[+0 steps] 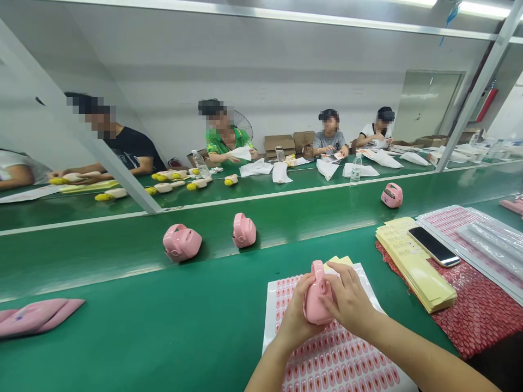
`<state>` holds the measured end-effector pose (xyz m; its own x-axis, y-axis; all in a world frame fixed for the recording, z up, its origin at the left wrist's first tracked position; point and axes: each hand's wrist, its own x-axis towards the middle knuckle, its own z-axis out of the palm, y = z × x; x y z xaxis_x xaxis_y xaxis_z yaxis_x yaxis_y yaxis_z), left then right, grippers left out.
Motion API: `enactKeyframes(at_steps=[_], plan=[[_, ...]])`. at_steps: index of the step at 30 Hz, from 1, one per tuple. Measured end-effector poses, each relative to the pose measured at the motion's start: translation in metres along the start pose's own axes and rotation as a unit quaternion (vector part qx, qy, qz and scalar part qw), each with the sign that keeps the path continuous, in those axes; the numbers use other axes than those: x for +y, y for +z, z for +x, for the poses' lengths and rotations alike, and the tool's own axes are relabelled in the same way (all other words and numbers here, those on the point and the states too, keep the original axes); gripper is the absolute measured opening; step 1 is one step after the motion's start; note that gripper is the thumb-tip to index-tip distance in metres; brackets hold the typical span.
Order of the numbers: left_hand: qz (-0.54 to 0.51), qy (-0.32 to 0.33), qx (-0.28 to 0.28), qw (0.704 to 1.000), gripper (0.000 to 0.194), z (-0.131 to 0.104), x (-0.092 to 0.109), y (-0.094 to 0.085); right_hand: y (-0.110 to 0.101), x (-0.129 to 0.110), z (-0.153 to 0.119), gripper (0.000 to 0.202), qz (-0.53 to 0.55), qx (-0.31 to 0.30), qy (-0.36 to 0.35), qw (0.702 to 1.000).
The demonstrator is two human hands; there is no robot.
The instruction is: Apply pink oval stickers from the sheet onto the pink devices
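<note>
My left hand (295, 317) is wrapped round a small rounded pink plastic device with a loop handle (315, 306), holding it up with the handle on top. My right hand (352, 300) grips the same device from the right, its thumb pressed on the side and its fingers near the round handle joint. Beneath both hands lies a white sheet of oval pink stickers (339, 356), each with a small red-orange mark. Some yellow paper (342, 260) shows behind the device. The device's far side is hidden.
Similar pink devices (182, 243) stand on the green conveyor belt (286, 218). To the right are a yellow paper stack (412, 261), a phone (433, 246) and red bubble wrap (482, 310). Pink cloth (38, 317) lies left. Several co-workers sit across, beyond a slanted metal post (110, 158).
</note>
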<state>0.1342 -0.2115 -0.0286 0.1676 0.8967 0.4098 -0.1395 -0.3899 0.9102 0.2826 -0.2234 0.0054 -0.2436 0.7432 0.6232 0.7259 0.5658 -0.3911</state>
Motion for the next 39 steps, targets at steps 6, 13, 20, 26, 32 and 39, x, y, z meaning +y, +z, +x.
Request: enactKeyframes(at_steps=[6, 13, 20, 26, 32, 39], plan=[[0.019, 0.028, -0.014, 0.999, 0.076, -0.004, -0.007, -0.004, 0.0, 0.007, 0.015, 0.061, 0.176, -0.111, 0.097, 0.973], [0.05, 0.081, -0.044, 0.995, 0.085, -0.007, -0.009, -0.005, 0.002, 0.008, 0.031, 0.046, 0.316, -0.13, 0.196, 0.919], [0.051, 0.062, -0.074, 0.994, 0.086, -0.012, -0.003, 0.001, 0.007, 0.047, 0.042, 0.04, 0.434, -0.242, 0.217, 0.84], [-0.028, -0.058, -0.055, 0.996, 0.098, -0.016, -0.018, 0.001, -0.002, 0.071, 0.051, 0.023, 0.328, -0.303, 0.284, 0.848], [0.206, -0.133, -0.043, 0.969, 0.059, -0.001, -0.041, 0.008, -0.001, 0.086, 0.13, 0.014, 0.146, -0.135, 0.306, 0.931], [0.27, -0.079, -0.104, 0.954, 0.029, 0.003, -0.044, 0.01, 0.057, 0.128, 0.198, 0.006, 0.039, -0.06, 0.376, 0.924]])
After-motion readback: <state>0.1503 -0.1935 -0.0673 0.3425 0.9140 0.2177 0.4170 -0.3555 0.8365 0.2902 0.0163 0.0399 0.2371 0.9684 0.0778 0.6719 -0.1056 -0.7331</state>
